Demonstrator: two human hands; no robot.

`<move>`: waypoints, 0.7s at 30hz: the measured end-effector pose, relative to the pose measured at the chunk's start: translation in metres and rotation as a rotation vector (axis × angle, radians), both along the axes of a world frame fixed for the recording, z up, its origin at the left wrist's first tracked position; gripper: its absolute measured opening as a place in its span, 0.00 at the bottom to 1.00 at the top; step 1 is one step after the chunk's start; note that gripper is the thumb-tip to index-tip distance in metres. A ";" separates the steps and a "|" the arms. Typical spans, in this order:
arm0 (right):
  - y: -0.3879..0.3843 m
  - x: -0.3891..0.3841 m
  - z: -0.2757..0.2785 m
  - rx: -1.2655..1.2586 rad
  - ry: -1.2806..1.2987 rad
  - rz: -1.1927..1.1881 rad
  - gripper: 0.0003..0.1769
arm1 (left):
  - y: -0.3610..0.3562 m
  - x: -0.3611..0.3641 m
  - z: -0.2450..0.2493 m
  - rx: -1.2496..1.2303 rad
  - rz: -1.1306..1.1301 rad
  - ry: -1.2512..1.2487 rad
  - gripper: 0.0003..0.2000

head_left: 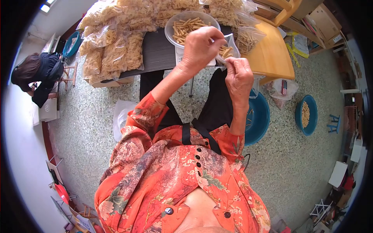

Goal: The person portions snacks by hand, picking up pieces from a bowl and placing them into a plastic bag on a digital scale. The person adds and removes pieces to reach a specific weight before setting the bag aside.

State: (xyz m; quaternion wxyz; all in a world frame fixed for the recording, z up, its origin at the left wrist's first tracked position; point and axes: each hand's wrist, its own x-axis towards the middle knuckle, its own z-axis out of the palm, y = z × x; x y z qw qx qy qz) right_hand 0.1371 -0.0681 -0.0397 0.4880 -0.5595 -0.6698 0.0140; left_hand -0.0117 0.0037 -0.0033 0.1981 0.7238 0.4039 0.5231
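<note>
A clear plastic bag (pixel 229 42) with stick-shaped snack pieces in it is between my two hands at the table's front edge. My right hand (pixel 239 77) pinches the bag's near edge, fingers closed. Just to the left and higher, my left hand (pixel 203 47) has its fingers bent together at the bag's upper side; whatever is between those fingertips is too small to make out. Behind my left hand a translucent bowl (pixel 169 32) holds many of the same pieces. It stands by a white scale (pixel 179 55), which my left hand and wrist partly cover.
Filled bags (pixel 112 54) are piled on the dark table (pixel 157 52). A wooden chair (pixel 274 52) adjoins it at right. Blue tubs (pixel 261 116) (pixel 306 115) stand on the floor at right. Another person (pixel 39 73) bends forward at far left.
</note>
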 end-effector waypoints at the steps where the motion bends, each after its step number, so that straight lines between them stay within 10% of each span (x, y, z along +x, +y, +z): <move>1: 0.000 0.001 0.000 0.001 0.001 -0.003 0.03 | 0.008 -0.008 -0.001 0.029 0.014 -0.002 0.05; 21: 0.001 0.002 0.001 -0.026 -0.016 -0.034 0.04 | 0.120 -0.068 -0.025 0.075 0.420 0.924 0.08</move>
